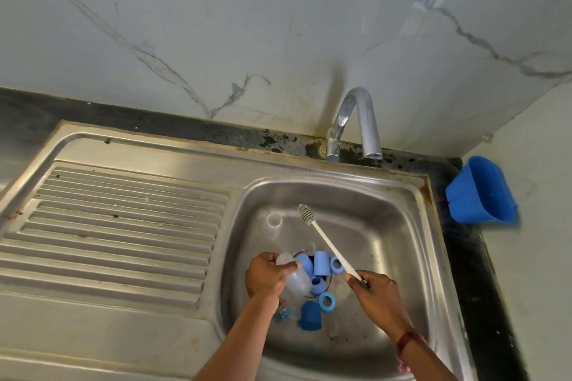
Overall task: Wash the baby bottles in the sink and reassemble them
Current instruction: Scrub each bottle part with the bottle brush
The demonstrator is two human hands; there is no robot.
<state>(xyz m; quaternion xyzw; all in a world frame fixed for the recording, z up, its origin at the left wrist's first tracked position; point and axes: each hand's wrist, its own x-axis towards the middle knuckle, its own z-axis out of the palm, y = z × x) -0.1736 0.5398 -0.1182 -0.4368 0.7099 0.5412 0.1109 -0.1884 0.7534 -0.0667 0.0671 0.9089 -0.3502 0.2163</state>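
Holding a clear baby bottle (297,281) low in the centre of the frame, the left hand (266,277) has its fingers curled round the body, and the bottle lies tilted above the drain of the sink (399,226). Just right of it, the right hand (376,294) pinches the near end of a long white bottle brush (328,241). The bristled head points up-frame toward the back of the basin, well apart from the bottle.

The step in hand looks like scrubbing the bottle's inside. To do it well, the person would likely turn the bottle's open end toward the brush, bring the head in along the bottle's axis, and twist while the left grip holds firm, since wet plastic may slip. No water shows at the tap (356,120) in the upper middle, so rinsing is probably yet to come.

Loose blue parts crowd the drain between and below the hands: an upright cap (321,263), a ring (326,301), a domed cover (310,315) and others. A small clear piece (274,219) sits apart at the basin's upper left. The freest room for swinging the brush is the back and right of the basin. The ribbed drainboard (123,219) at left would suit washed pieces. A blue tub (479,195) hangs at the right edge.
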